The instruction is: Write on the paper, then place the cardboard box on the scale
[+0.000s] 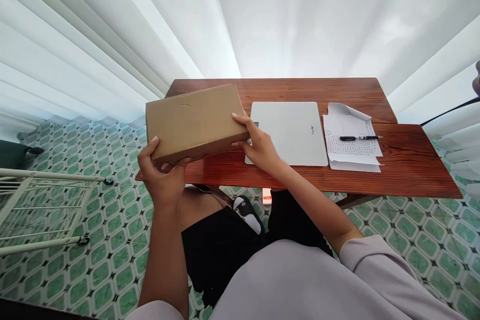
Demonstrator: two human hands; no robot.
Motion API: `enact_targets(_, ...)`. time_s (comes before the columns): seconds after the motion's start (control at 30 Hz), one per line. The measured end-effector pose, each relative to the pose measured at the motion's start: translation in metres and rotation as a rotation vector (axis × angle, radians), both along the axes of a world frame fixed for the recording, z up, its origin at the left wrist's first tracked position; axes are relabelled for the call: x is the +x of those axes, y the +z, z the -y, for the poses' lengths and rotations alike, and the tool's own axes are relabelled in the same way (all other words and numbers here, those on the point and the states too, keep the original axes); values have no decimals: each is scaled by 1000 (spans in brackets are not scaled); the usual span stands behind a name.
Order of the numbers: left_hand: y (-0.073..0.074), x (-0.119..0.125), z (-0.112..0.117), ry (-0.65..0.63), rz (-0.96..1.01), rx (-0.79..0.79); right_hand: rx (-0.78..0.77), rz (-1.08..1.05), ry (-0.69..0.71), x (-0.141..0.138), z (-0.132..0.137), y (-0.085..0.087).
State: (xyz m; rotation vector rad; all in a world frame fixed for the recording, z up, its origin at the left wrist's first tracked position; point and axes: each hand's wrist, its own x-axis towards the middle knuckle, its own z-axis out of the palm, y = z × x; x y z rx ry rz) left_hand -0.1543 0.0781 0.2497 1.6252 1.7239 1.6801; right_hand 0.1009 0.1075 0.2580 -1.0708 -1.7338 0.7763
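— Looking at the two hands, what do they hold?

— Both hold one plain cardboard box (195,121), closed and tilted a little. The left hand (162,176) grips its near left corner: the thumb is on top, the other fingers are curled under the bottom edge. The right hand (258,146) presses on the right end, with fingers spread apart and the thumb under the edge.

— Where is the box?

— It is above the left end of the wooden table (405,165), and part of it hangs past the table edge, over the green tiled floor (112,240). I cannot tell if it touches the table.

— What lies near?

— A closed silver laptop (290,132) is just beside the right hand. Right of it are written papers (352,152) with a black pen (358,138) on top. A white metal rack (41,210) stands on the floor at the left.
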Motion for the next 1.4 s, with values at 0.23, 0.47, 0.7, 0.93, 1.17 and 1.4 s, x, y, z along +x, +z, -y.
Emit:
enact_targets(0.23,11,35,-5,-78,-24,8,44,-16,-100,36,10,6)
enact_targets(0.47,21,82,-17,-169,-49,13,98,-38,-238,79,22,9)
enact_targets(0.7,22,126,-29,-279,-71,42,145,-45,-359,122,30,8)
enact_targets(0.93,13,159,-33,-373,-82,14,156,-21,-435,157,42,0)
enact_targets(1.17,-1,174,-34,-477,-132,-88,43,44,-489,181,53,-12)
enact_targets(1.4,-6,166,-41,-587,-132,-131,8,56,-502,185,55,-18)
